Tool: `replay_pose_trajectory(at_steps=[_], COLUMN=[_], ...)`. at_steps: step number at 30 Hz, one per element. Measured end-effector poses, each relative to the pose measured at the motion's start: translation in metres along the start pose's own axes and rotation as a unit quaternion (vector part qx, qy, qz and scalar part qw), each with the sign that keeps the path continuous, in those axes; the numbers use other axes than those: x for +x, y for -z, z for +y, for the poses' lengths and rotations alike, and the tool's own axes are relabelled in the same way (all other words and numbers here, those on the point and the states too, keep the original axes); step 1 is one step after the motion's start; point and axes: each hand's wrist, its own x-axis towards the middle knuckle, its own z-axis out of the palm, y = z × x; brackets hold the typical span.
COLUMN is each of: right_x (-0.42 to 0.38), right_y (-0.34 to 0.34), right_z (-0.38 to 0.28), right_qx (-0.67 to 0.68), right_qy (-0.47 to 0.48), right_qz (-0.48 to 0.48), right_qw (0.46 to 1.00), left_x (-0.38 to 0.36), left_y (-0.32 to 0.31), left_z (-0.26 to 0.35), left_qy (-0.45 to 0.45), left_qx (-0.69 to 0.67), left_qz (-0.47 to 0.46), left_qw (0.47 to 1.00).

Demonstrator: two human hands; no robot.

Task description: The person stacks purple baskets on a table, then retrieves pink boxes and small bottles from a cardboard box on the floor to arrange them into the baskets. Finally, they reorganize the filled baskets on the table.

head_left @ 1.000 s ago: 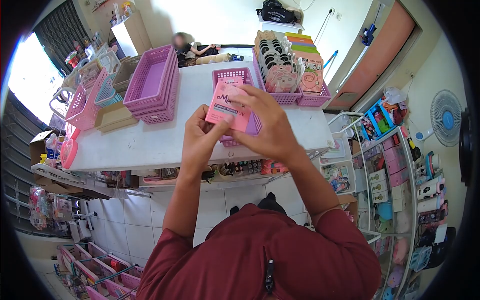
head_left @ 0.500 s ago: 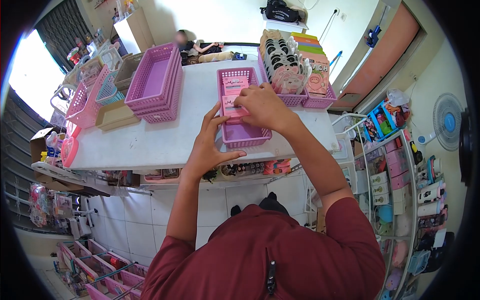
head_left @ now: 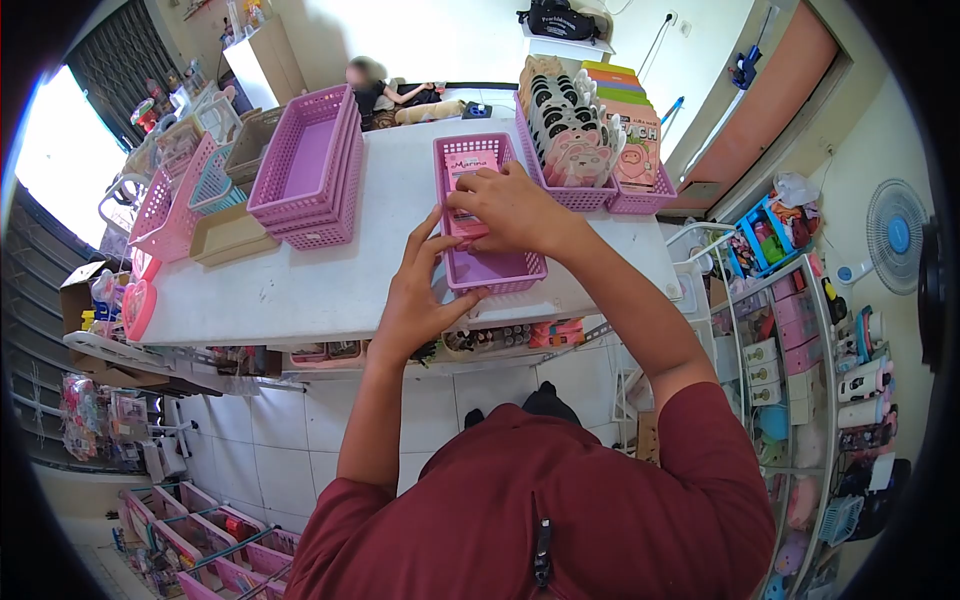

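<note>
A small purple plastic basket sits on the white table, with pink packs laid inside it. The visible printing on the packs reads "Marina". My right hand reaches into this basket from the right, its fingers curled round the nearer pink pack and covering most of it. At the basket's near left corner is my left hand, fingers against the left side and thumb at the front wall. Just beyond to the right stands another purple basket filled with panda and pink animal-face items.
Stacked purple baskets and a beige tray occupy the table's left side. Boxed peach-print packs stand at the right. A person is beyond the table. Goods-filled shelves and a fan are on the right.
My left thumb has moved in against the basket's front corner. My right hand has shifted slightly left over the nearer pack, covering more of it.
</note>
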Motion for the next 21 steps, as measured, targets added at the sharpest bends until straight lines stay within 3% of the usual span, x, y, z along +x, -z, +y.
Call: replay_pose_trajectory(at_steps=[2, 6, 8, 12, 14, 18, 21], right_x=[-0.001, -0.004, -0.002, -0.003, -0.001, 0.034, 0.059], right_y=[0.006, 0.009, 0.010, 0.015, 0.024, 0.013, 0.012], right_z=[0.000, -0.001, 0.002, 0.006, 0.007, 0.040, 0.043], right_qx=[-0.036, -0.046, -0.032, -0.061, -0.032, 0.023, 0.008], right_qy=[-0.009, 0.001, 0.033, 0.045, 0.026, 0.000, -0.028], right_qz=[-0.032, -0.009, -0.057, -0.032, -0.084, -0.045, -0.116], right_qw=[0.999, 0.999, 0.997, 0.997, 0.996, 0.999, 0.993], left_x=[0.000, 0.000, 0.000, 0.001, 0.000, 0.001, 0.000], left_y=[0.000, 0.001, 0.002, 0.003, 0.003, 0.001, 0.000], left_z=[0.001, 0.001, 0.004, 0.004, 0.005, 0.001, 0.001], left_qy=[0.016, 0.008, 0.029, 0.029, 0.023, 0.006, 0.006], left_qx=[-0.022, -0.013, -0.022, -0.022, -0.011, 0.008, 0.009], left_qz=[0.002, 0.004, -0.004, -0.002, 0.000, 0.000, -0.002], left_qw=[1.000, 1.000, 0.999, 0.999, 1.000, 1.000, 1.000])
